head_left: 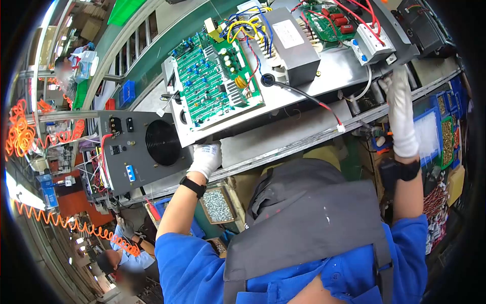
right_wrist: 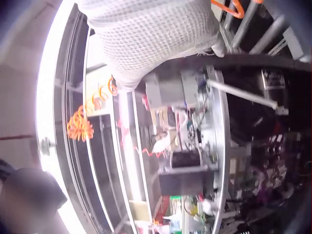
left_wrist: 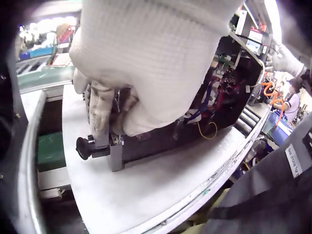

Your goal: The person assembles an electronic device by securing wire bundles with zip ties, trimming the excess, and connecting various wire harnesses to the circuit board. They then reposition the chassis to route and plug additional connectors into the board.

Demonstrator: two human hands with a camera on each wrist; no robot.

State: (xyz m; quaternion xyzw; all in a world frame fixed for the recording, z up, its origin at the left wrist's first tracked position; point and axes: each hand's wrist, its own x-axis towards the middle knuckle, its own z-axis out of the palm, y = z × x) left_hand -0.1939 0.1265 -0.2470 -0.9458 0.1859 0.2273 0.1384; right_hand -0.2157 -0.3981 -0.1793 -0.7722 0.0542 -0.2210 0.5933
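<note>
A metal chassis [head_left: 324, 93] carries a green circuit board [head_left: 217, 83], a grey transformer box [head_left: 291, 45] and bundled wires. My gloved left hand [head_left: 206, 158] grips the chassis's near left corner from below; in the left wrist view, this hand [left_wrist: 156, 63] has its fingers curled at the unit's edge, above a black knob [left_wrist: 84, 148]. At the chassis's right end, my gloved right hand [head_left: 402, 114] lies with straight fingers against the dark end panel [head_left: 400, 48]. The right wrist view shows only the back of that hand [right_wrist: 156, 39], its fingertips hidden.
Left of the chassis stands a grey panel [head_left: 136, 172] with a round black fan opening. A roller conveyor [head_left: 374, 96] runs beneath. Blue parts bins [head_left: 428, 134] stand at the right, a tray of small screws [head_left: 218, 205] below. Another person [head_left: 126, 253] is at the lower left.
</note>
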